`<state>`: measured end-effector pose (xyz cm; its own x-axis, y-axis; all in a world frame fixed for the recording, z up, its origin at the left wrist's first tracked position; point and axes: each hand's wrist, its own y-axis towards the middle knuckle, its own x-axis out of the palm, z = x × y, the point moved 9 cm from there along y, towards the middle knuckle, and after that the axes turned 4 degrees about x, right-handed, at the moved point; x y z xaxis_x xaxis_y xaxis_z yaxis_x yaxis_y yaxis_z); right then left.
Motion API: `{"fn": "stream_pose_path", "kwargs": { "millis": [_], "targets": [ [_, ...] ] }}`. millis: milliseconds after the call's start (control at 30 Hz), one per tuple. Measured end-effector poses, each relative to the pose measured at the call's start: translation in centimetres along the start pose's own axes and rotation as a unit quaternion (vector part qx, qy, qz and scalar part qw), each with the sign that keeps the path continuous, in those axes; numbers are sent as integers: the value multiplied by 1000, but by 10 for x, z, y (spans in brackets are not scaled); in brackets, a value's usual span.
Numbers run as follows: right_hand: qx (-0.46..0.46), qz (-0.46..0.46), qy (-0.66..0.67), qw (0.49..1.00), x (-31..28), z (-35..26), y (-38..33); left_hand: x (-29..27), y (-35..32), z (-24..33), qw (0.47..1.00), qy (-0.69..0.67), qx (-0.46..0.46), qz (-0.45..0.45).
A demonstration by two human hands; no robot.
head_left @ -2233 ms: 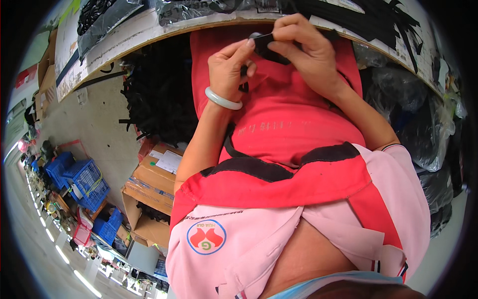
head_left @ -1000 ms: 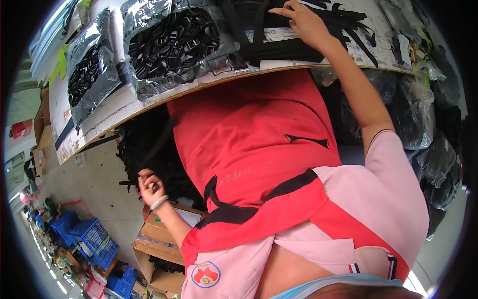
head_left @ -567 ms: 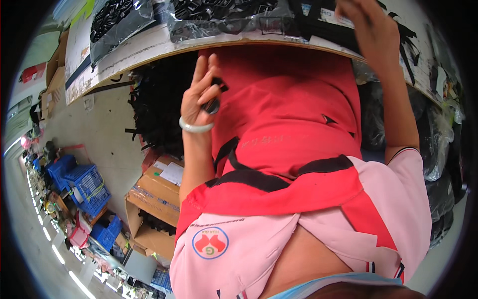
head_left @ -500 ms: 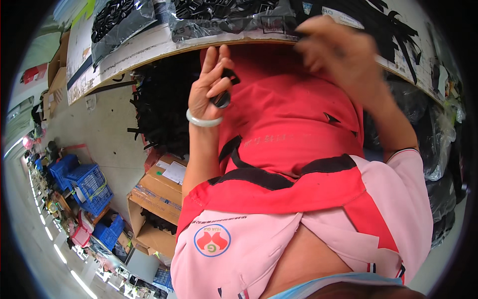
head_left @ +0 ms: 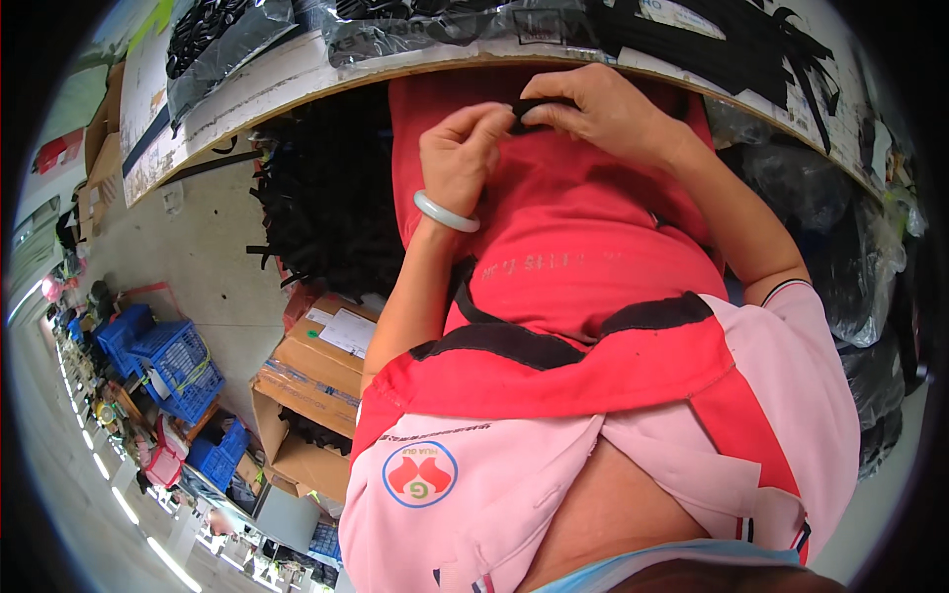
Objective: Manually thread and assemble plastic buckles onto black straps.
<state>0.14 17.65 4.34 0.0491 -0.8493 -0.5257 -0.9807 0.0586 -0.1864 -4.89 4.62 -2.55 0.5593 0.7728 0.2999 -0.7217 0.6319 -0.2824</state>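
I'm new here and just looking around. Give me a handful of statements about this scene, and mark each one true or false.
1. The left hand and right hand meet at a small black item. True.
2. The pale bracelet is worn on the right wrist. False: it is on the left one.
3. Black straps lie on the worktable. True.
4. The apron is plain green. False: it is red, with black trim.
5. The blue baskets stand on the worktable. False: they are away from it, over to the person's left.
6. A cardboard box shows beside the left forearm. True.
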Motion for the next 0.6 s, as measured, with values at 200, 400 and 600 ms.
{"fn": "stream_pose_path", "kwargs": {
  "millis": [200, 400, 600],
  "targets": [
    [46, -41, 74, 995, 8, 9, 3, 19, -6, -16, 994, 23, -41, -94],
    [23, 42, 158, 986, 3, 24, 10, 10, -1, -35, 947, -255, -146, -130],
    [112, 34, 250, 961, 1, 22, -8, 20, -11, -43, 840, -484, -246, -18]
  ]
}}
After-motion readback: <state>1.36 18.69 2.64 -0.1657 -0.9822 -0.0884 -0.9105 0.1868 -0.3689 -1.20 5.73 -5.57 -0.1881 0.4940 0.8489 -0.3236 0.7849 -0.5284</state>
